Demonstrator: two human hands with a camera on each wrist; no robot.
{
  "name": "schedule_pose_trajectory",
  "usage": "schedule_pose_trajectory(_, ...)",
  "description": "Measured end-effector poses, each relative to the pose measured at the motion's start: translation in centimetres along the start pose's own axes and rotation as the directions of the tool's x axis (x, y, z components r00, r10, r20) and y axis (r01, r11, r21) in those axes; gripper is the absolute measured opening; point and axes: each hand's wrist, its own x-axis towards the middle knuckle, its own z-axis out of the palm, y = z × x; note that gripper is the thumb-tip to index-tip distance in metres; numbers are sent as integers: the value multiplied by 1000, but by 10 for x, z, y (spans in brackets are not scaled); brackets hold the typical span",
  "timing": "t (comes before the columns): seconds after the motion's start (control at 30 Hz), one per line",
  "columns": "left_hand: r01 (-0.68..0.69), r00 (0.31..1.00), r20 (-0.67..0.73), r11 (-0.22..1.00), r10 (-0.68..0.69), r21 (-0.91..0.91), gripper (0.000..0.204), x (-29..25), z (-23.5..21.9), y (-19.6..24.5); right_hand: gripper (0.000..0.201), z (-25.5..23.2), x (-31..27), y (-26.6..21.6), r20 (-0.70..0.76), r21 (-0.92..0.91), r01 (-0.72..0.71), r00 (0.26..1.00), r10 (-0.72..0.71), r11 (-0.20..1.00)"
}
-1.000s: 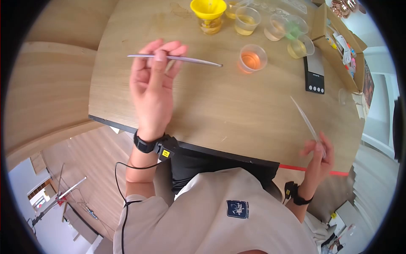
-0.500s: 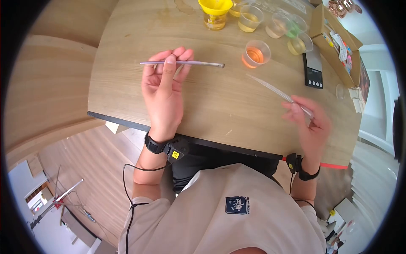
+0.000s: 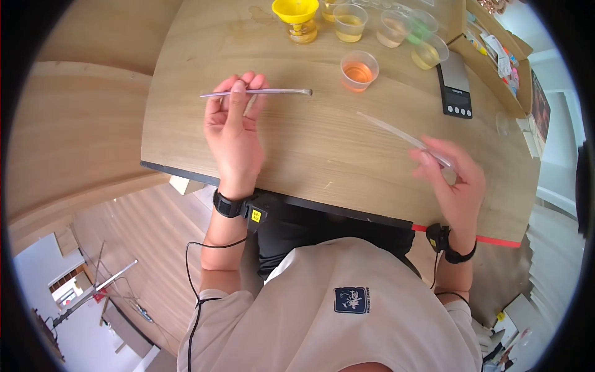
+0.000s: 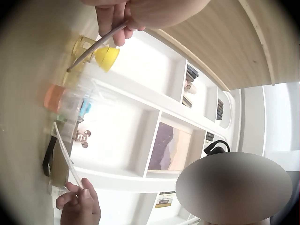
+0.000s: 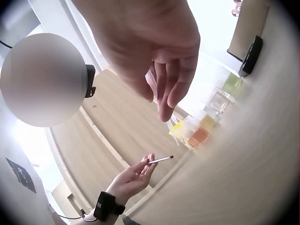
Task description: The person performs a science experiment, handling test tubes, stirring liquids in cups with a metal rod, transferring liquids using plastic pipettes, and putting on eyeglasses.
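In the head view my left hand (image 3: 237, 133), palm up, pinches a slim brush (image 3: 282, 91) between thumb and fingers. It has a pale purple handle and a short dark tip that points right. To the right, my blurred right hand (image 3: 451, 177) holds a thin, clear, tapered dropper (image 3: 396, 130) over the table, its narrow end pointing up and left. A clear cup of orange liquid (image 3: 359, 72) stands beyond both tools, near the middle of the table. The right wrist view shows the brush (image 5: 160, 160) too, while the right hand's own fingers hide the dropper.
Several clear cups with pale yellow and green liquid (image 3: 350, 28) line the far side. A yellow funnel (image 3: 295, 9) sits on a jar at the left. A black scale (image 3: 455, 96) lies beside a cardboard box (image 3: 489, 68) of supplies at the right.
My right hand has moved up and left over the table with the dropper, which now slants further left. The left hand still holds the brush, turned closer to level.
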Motion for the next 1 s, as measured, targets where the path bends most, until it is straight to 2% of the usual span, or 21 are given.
schedule_pose_trajectory(0.07,-8,1000,3,1000,8,4,19,3,1,5,23,2,8,-10,16,-18,-5,1000,5,1000)
schedule_pose_trajectory(0.13,-69,997,17,995,71,-77,20,15,0,8,25,8,20,-17,133,-201,268,960,-245,942)
schedule_pose_trajectory(0.17,-67,997,24,995,69,-76,20,26,-3,8,25,13,26,-19,126,-201,266,961,-245,943)
schedule_pose_trajectory(0.23,-74,996,26,968,82,-240,21,51,-12,8,20,23,37,-24,301,-276,508,852,-429,816)
schedule_pose_trajectory(0.27,-77,997,-14,960,76,-270,21,60,-8,10,20,29,42,-28,299,-277,510,851,-432,814)
schedule_pose_trajectory(0.33,-77,997,-31,942,71,-328,21,88,-17,5,17,41,53,-38,418,-332,597,787,-454,730)
schedule_pose_trajectory(0.37,-76,997,-51,921,61,-383,21,98,-19,2,17,48,60,-37,418,-329,599,785,-456,730)
schedule_pose_trajectory(0.43,-91,995,-60,920,74,-382,21,112,-22,-6,18,63,76,-31,376,-253,650,748,-546,716)
schedule_pose_trajectory(0.53,-103,994,-75,919,80,-381,21,120,-29,-17,21,72,94,-33,380,-289,677,730,-567,677)
schedule_pose_trajectory(0.6,-99,993,-90,920,71,-379,20,125,-35,-23,18,79,101,-36,393,-289,665,739,-548,689)
schedule_pose_trajectory(0.67,-88,996,-20,925,87,-368,19,127,-43,-26,15,83,105,-37,418,-281,655,741,-525,702)
schedule_pose_trajectory(0.73,-100,995,-10,929,104,-355,19,131,-46,-28,15,86,111,-40,443,-284,630,755,-483,723)
schedule_pose_trajectory(0.8,-115,993,-1,934,122,-338,19,135,-48,-27,14,89,117,-40,446,-266,648,739,-505,714)
schedule_pose_trajectory(0.87,-96,994,8,920,107,-379,19,139,-49,-27,14,91,120,-40,449,-248,664,724,-524,705)
schedule_pose_trajectory(1.0,-86,995,7,907,98,-413,22,147,-57,-31,14,94,123,-39,496,-241,631,733,-465,737)
